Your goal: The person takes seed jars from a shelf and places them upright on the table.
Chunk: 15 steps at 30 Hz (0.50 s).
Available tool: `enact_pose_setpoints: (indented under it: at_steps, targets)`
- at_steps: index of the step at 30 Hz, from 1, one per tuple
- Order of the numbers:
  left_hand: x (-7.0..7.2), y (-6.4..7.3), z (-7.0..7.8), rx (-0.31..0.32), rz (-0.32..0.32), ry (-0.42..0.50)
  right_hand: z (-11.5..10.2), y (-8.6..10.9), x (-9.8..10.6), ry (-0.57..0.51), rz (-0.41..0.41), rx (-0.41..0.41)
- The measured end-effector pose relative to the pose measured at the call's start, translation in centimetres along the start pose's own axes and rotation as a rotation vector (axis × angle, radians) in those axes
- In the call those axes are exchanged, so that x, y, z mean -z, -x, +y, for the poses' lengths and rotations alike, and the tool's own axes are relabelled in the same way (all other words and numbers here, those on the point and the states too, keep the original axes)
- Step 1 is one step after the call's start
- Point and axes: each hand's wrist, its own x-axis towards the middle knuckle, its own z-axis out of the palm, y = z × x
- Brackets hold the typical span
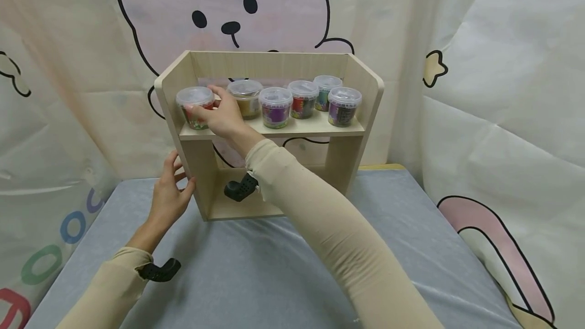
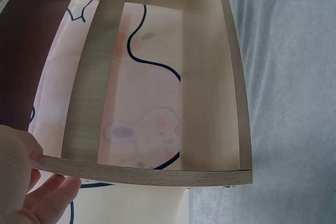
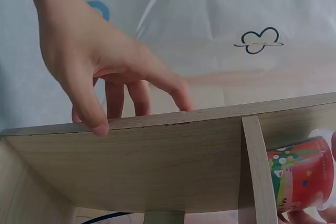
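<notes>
My right hand (image 1: 227,118) reaches across to the left end of the upper shelf board. It holds a small plastic tub (image 1: 194,97) with a clear lid, its thumb and fingers on either side; in the right wrist view the red printed label of this tub (image 3: 302,174) shows. The tub stands by the left side panel. My left hand (image 1: 168,199) grips the front edge of the wooden shelf unit's left panel (image 2: 142,176), thumb on the inner side and fingers outside. Along the same board stand more lidded tubs, including a purple one (image 1: 275,108) and a dark purple one (image 1: 344,108).
The two-level wooden shelf unit (image 1: 274,65) stands near the back of a table with a grey-blue cloth (image 1: 256,278). Its lower level (image 1: 242,210) has an open back. Behind it hangs a printed cloth backdrop (image 1: 388,14).
</notes>
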Motion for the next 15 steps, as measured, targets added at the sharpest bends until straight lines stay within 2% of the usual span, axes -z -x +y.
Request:
enact_pose_setpoints:
  at_steps: [7, 15]
  targets:
    - [0.1, -0.1, 0.0, -0.010, -0.004, 0.007, 0.0, 0.7, 0.7, -0.018, -0.008, 0.024]
    - [0.2, -0.1, 0.0, -0.026, -0.003, 0.000, 0.0, 2.1, 1.9, -0.038, -0.102, 0.091]
